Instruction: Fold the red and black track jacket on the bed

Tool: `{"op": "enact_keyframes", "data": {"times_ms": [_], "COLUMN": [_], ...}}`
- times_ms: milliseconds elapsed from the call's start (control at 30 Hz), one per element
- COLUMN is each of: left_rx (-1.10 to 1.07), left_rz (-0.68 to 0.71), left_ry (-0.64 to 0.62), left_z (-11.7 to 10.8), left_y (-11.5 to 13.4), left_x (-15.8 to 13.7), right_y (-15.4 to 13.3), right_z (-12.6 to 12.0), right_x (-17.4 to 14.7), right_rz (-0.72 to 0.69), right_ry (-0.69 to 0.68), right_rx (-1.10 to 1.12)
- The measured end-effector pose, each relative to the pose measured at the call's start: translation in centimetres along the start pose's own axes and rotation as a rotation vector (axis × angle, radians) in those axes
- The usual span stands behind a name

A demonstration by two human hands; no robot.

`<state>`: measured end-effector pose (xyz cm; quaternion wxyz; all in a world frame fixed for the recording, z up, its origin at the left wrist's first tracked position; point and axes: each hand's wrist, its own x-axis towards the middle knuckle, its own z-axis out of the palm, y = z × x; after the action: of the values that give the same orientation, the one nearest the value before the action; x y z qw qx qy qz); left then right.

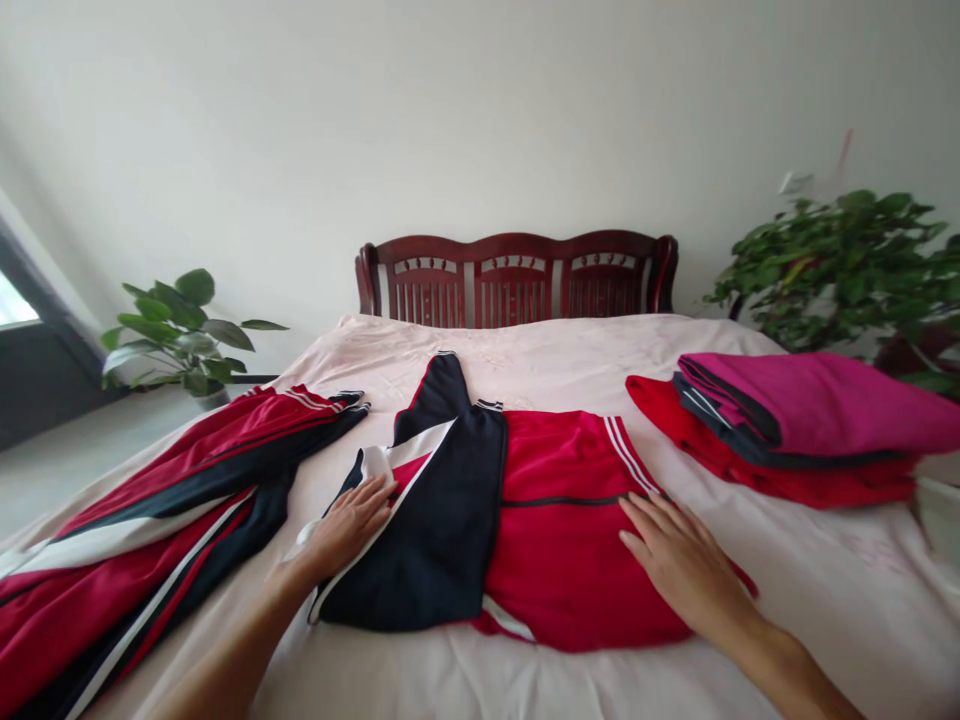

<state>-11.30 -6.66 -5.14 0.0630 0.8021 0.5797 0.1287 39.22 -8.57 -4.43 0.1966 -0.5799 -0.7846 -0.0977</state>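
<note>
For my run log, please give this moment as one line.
left hand flat on jacket | right hand flat on jacket | folded stack at right

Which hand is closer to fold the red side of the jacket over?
Probably the right hand. It lies flat on the red edge of the jacket, while the left hand rests on the dark sleeve across from it.
</note>
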Motion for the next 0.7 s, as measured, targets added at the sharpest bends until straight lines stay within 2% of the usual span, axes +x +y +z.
{"op": "enact_keyframes", "data": {"times_ms": [67, 167, 233, 333, 433, 533, 633, 700], "left_rx": [0.023, 0.073, 0.087, 0.081, 0.027, -0.076, -0.163, -0.198], "left_rz": [0.011, -0.015, -0.010, 0.045, 0.104, 0.166, 0.198, 0.198], "left_ry": [0.022, 0.063, 0.079, 0.090, 0.120, 0.094, -0.043, -0.108], "left_z": [0.1, 0.3, 0.3, 0.2, -0.1, -1.1, -2.5, -2.8], "left_y": [-0.6, -1.0, -1.1, -1.3, -1.9, -2.2, -1.9, -1.9], "left_x": [-0.9, -2.3, -3.3, -4.9, -6.9, -8.7, -9.8, -10.2], "right_y": [-3.2, -7.2, -8.4, -8.1, -7.3, -7.3, -8.5, -9.8], "right_z": [-1.2, -2.5, -3.2, -3.9, -3.9, -2.6, -0.3, 1.1], "right_x": [-0.9, -3.2, -4.3, -4.2, -1.6, 2.9, 8.1, 11.5], "right_rz": [-0.119, -0.381, -0.408, -0.228, -0.052, 0.106, 0.330, 0.418], "right_ry": [-0.076, -0.325, -0.460, -0.526, -0.487, -0.411, -0.376, -0.349], "right_rx": [0.095, 0.264, 0.352, 0.450, 0.606, 0.808, 0.974, 1.026]}}
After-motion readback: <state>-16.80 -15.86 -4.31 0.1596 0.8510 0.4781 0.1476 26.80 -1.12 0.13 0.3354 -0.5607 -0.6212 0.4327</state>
